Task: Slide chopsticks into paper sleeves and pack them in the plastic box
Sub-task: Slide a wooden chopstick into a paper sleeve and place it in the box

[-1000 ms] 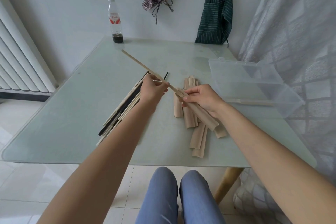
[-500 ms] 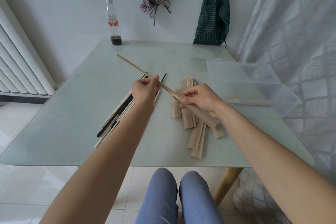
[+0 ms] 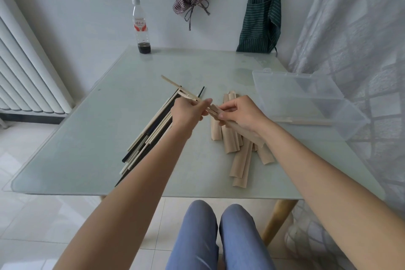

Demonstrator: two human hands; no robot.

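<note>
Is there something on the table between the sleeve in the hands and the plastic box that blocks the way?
Nothing visible does. The right hand holds the paper sleeve above the table, and the glass between it and the open plastic box to the right is bare.

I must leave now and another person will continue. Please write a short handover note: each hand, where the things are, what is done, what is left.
Left hand: pinches the chopsticks, partly inside the sleeve.
Right hand: holds the paper sleeve near its mouth.
Loose chopsticks lie left on the table; empty sleeves lie in the middle; plastic box stands open on the right.
Done: one sleeved pair appears to lie in the box.
Left: finish this pair, pack it, then do the rest.
</note>
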